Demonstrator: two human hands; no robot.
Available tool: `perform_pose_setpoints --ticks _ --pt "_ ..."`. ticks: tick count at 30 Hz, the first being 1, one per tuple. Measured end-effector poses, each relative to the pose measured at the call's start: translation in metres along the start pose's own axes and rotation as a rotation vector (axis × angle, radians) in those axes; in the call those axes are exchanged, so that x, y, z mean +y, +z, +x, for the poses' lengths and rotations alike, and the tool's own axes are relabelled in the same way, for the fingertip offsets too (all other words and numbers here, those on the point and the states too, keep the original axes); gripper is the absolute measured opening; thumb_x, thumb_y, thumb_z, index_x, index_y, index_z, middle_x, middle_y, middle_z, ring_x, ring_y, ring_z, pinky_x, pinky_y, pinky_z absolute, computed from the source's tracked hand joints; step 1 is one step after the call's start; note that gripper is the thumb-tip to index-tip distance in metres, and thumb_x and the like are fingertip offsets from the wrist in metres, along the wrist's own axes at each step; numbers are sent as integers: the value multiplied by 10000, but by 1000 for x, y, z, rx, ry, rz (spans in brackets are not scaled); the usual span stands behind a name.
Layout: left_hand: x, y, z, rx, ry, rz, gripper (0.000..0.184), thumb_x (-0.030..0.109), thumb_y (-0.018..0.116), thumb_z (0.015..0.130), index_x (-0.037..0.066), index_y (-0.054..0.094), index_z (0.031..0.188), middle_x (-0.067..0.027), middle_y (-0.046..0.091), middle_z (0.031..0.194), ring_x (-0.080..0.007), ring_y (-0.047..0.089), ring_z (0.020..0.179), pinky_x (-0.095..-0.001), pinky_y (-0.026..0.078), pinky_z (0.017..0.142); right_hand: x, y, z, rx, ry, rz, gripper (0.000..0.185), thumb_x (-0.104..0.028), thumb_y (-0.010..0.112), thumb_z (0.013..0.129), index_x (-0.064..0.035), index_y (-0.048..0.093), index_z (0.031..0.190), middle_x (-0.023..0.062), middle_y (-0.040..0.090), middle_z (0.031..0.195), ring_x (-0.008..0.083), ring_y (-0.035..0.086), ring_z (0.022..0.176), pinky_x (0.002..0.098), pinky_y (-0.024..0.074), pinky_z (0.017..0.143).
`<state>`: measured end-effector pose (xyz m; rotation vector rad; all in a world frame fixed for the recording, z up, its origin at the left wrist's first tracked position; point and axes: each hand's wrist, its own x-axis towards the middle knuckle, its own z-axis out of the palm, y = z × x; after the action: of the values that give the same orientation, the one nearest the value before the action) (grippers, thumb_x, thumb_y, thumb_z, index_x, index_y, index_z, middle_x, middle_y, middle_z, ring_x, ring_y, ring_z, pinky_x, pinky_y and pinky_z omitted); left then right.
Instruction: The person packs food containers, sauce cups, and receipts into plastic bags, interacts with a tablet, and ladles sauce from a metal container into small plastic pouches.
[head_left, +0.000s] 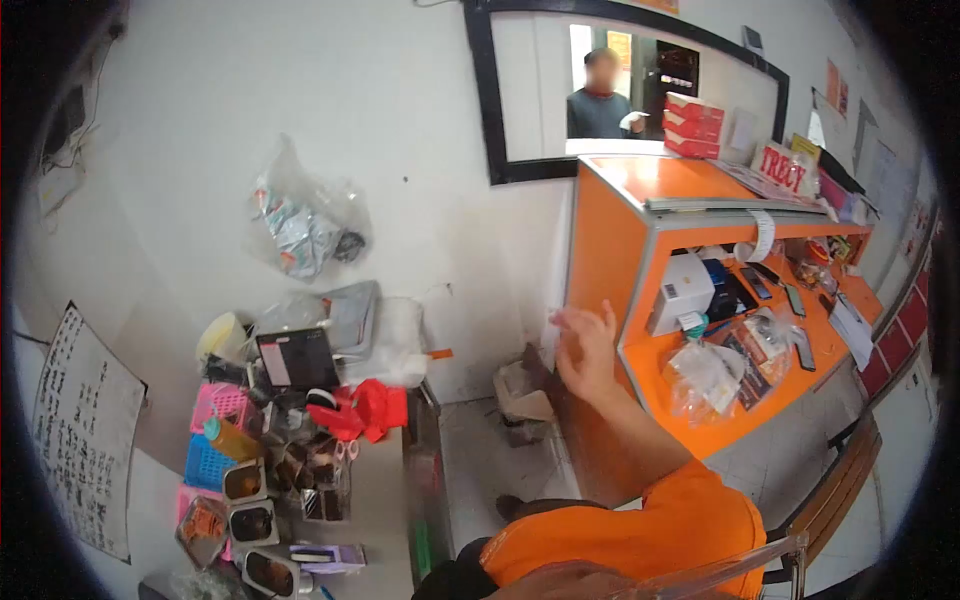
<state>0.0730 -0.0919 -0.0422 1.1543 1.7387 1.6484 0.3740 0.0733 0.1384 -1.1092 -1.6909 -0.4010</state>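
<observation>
Worktop (720,438) in orange at right, carrying a white box (683,292), a clear plastic bag (705,380) near the front edge and a dark phone (806,350) farther right. Before its side panel (603,240), the right hand (587,355) raised, fingers bent and parted, apparently gripping nothing, contact hard to tell; left hand out of view, state impossible to tell. Well off to the left, on a grey worktop (382,485), a red bundle (383,408), scissors (347,450) and a dark-screened device (298,358).
</observation>
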Motion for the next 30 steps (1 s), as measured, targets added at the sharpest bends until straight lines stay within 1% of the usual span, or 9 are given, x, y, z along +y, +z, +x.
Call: perform_pose_setpoints --ticks 1,2,8,14,17,20,24,27,30 --pt "1 12 3 -58 -7 -4 324 234 635 808 27 604 1056 -119 609 897 -236 560 765 -384 474 663 8 -10 10 71 9 0 365 -94 572 755 -85 526 1117 70 583 1101 264 504 1108 550 128 1054" --pt "1 24 5 -110 -15 -7 324 233 634 809 26 604 1056 -119 609 898 -236 560 766 -384 473 665 13 -23 21 56 2 -101 551 -82 591 768 -44 413 1288 101 588 1103 268 527 1067 522 151 1058" --pt "-2 78 20 -328 -76 18 322 231 628 813 23 600 1058 -120 608 905 -235 561 775 -382 471 676 86 -52 74 130 59 -192 672 -75 598 764 -52 313 1372 131 571 1158 281 516 1090 463 236 1033" --pt "-6 124 38 -428 -139 63 320 228 622 818 19 597 1059 -122 608 912 -234 561 784 -379 469 687 165 -62 125 155 161 -72 706 -46 597 754 -44 276 1383 208 539 1176 332 552 1045 386 435 882" --pt "-12 146 43 -460 -176 88 319 227 619 820 17 595 1060 -122 607 915 -234 562 789 -378 468 693 184 -69 151 163 163 -87 713 -74 598 740 -41 281 1377 220 541 1173 347 572 1019 433 455 837" --pt "-17 165 52 -487 -212 109 319 226 616 822 16 594 1060 -123 607 918 -234 562 793 -377 467 699 215 -75 179 78 195 -63 742 -73 617 738 -45 256 1385 233 494 1236 361 539 1076 424 476 825" --pt "-22 190 60 -509 -256 135 317 224 612 825 13 591 1061 -123 607 922 -233 562 799 -376 465 706 270 -61 204 54 185 38 781 -132 633 747 -75 214 1404 264 377 1318 380 493 1117 432 460 858" --pt "-27 207 65 -521 -282 150 317 223 609 827 11 590 1062 -124 606 926 -233 563 804 -375 464 712 292 -50 200 -138 339 -64 771 -173 623 757 -81 213 1404 281 409 1255 386 509 1070 444 451 863" --pt "-31 222 68 -533 -310 162 316 222 605 829 10 588 1062 -124 606 929 -232 563 808 -374 463 718 275 -55 201 -236 262 -86 756 -209 612 760 -88 224 1397 285 445 1185 414 533 998 454 442 862"
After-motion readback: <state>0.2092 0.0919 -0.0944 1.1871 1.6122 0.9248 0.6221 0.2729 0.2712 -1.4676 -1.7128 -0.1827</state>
